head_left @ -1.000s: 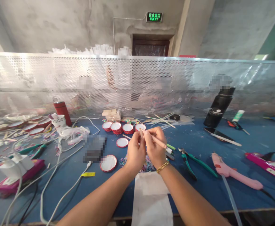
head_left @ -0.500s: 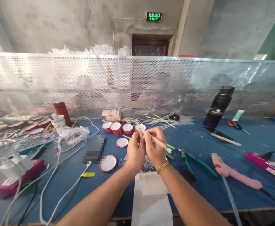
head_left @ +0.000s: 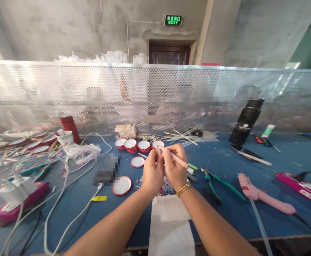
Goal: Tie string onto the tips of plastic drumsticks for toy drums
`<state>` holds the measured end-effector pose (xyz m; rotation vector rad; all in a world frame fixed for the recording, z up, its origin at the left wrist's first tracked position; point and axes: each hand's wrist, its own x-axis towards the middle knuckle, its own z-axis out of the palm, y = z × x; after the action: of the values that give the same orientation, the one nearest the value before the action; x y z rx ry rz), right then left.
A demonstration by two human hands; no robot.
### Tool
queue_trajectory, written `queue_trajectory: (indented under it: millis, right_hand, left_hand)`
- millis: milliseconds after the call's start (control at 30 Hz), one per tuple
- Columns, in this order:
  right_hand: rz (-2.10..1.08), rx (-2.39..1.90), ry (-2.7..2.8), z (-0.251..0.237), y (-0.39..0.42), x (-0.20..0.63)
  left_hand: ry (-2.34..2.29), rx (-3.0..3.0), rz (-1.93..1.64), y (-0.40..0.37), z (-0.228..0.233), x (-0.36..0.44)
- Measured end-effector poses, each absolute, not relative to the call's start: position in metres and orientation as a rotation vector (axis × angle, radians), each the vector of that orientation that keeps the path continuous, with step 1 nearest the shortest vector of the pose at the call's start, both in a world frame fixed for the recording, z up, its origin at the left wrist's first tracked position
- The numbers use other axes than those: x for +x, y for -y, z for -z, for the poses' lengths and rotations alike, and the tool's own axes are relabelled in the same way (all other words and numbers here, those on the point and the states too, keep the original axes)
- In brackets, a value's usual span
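Above a blue table (head_left: 211, 156), the left hand (head_left: 153, 173) pinches a small stick (head_left: 158, 150), likely light, stiff and snappable, best held by its edges, while the right hand (head_left: 175, 168) grips a peach pen (head_left: 180, 160).

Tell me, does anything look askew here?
Yes: thin pale sticks lie crisscrossed near the perforated metal panel, messier than the stacked round red-rimmed white discs. The tall black bottle looks tilted, perhaps from lens distortion.
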<state>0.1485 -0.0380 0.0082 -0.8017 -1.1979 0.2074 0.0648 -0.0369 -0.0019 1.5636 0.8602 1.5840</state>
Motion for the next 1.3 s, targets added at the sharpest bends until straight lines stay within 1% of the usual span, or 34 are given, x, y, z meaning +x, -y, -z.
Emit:
queue_trajectory:
  millis: [1300]
  right_hand:
    - [-0.203,-0.760,1.230,-0.0085,0.0399,0.1471]
  left_hand:
    - [-0.849,1.591,-1.578,0.0379,0.0014,0.0636]
